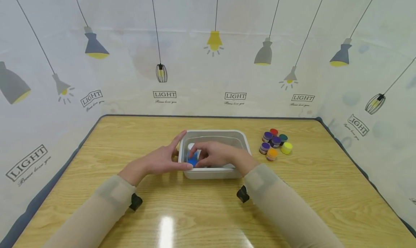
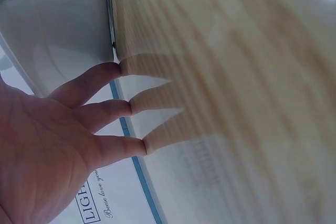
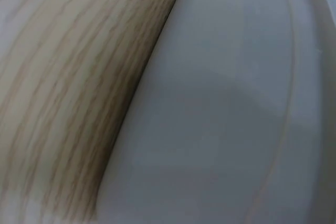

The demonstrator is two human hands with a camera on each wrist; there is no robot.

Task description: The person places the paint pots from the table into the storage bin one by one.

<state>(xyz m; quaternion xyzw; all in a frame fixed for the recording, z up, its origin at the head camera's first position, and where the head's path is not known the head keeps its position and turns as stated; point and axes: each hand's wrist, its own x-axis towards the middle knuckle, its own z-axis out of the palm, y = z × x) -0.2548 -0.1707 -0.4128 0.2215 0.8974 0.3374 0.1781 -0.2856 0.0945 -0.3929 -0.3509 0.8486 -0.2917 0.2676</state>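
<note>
A white rectangular plastic bin (image 1: 212,173) stands on the wooden table. My left hand (image 1: 159,159) spans its left end, thumb along the near rim and index finger by the far rim. The other three fingers (image 2: 102,114) reach straight down to the tabletop beside the bin wall in the left wrist view. Inside the bin at its left end, my right hand (image 1: 214,155) bends over a small jar with a blue lid (image 1: 192,161), its thumb and fingers curled at the jar. A white lid (image 1: 190,146) shows just behind. The right wrist view shows only the bin's outer wall (image 3: 210,114).
Right of the bin stand several small paint jars, among them an orange one (image 1: 271,154), a yellow one (image 1: 286,148), a red one (image 1: 274,132), a green one (image 1: 283,138) and purple ones (image 1: 264,147). A lamp-printed curtain (image 1: 195,103) borders the table.
</note>
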